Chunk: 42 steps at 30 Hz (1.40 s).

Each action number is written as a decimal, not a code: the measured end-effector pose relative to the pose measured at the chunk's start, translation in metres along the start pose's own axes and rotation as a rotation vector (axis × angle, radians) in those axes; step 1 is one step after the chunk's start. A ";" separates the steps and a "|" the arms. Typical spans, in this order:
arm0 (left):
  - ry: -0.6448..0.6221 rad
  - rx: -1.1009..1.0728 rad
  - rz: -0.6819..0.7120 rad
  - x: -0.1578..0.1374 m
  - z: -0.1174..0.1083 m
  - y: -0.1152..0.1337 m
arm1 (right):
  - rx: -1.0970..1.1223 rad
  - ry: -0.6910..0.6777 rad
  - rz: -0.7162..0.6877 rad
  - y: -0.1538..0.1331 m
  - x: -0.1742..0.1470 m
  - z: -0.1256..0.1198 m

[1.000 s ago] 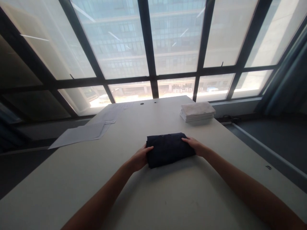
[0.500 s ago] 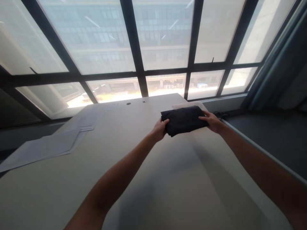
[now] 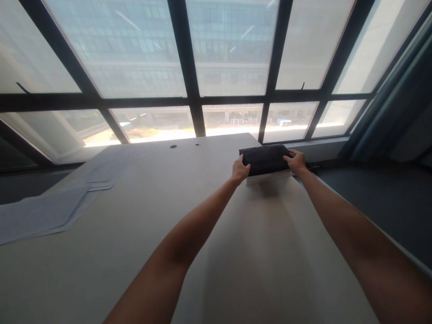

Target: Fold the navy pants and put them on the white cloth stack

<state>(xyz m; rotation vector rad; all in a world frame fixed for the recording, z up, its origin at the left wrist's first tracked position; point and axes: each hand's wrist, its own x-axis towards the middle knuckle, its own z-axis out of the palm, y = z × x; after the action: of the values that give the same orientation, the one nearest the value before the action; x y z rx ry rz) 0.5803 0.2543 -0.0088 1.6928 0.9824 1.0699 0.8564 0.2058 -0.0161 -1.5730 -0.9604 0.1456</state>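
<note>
Moved to two o'clock, the dark folded cloth (image 3: 265,159) now sits on the white stack (image 3: 266,178), left hand (image 3: 240,171) and right hand (image 3: 296,162) gripping its ends; paper sheets (image 3: 50,207) lie at nine o'clock.

I have a single view — the head camera, worn high, looking forward and down along both outstretched arms over the table (image 3: 141,202) toward the window wall (image 3: 189,81). It sits well back from the table's far end, close to the near edge — no second view shares this scene.
</note>
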 end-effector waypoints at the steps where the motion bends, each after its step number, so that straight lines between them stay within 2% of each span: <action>1: 0.019 0.120 0.010 0.000 0.001 -0.003 | -0.079 0.018 -0.010 0.003 -0.002 0.001; 3: 0.040 0.289 -0.001 -0.001 -0.001 -0.005 | -0.231 0.041 -0.013 0.004 -0.006 0.001; 5: 0.036 0.332 -0.011 -0.001 -0.008 -0.004 | -0.355 0.084 -0.026 -0.003 -0.012 -0.001; 7: 0.063 0.333 0.002 -0.004 -0.021 -0.002 | -0.432 0.184 -0.081 -0.015 -0.020 -0.004; 10: 0.101 0.378 0.048 -0.018 -0.055 -0.001 | -0.414 0.309 -0.248 -0.038 -0.043 -0.002; 12: 0.082 0.441 0.084 -0.037 -0.085 -0.005 | -0.341 0.293 -0.359 -0.055 -0.068 0.006; 15: 0.024 0.578 0.141 -0.081 -0.130 -0.015 | -0.212 0.141 -0.419 -0.076 -0.122 0.030; 19: -0.068 0.780 0.147 -0.158 -0.179 -0.030 | -0.066 -0.172 -0.397 -0.096 -0.212 0.075; 23: -0.144 0.903 0.081 -0.223 -0.209 -0.041 | -0.061 -0.541 -0.368 -0.114 -0.289 0.113; 26: -0.160 0.978 0.054 -0.251 -0.223 -0.049 | -0.101 -0.713 -0.418 -0.129 -0.325 0.130; 30: -0.172 1.019 0.037 -0.269 -0.234 -0.060 | -0.266 -0.801 -0.443 -0.142 -0.350 0.138; 32: -0.188 1.025 0.041 -0.272 -0.236 -0.063 | -0.362 -0.812 -0.504 -0.144 -0.355 0.138; 35: -0.210 1.061 0.030 -0.272 -0.237 -0.064 | -0.486 -0.799 -0.584 -0.142 -0.355 0.137; 42: -0.236 1.137 0.007 -0.271 -0.240 -0.063 | -0.634 -0.898 -0.545 -0.131 -0.347 0.143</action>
<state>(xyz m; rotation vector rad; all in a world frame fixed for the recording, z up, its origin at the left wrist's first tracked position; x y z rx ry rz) 0.2604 0.0861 -0.0750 2.6138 1.5602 0.2234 0.4843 0.0848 -0.0839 -1.7471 -2.2790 0.1747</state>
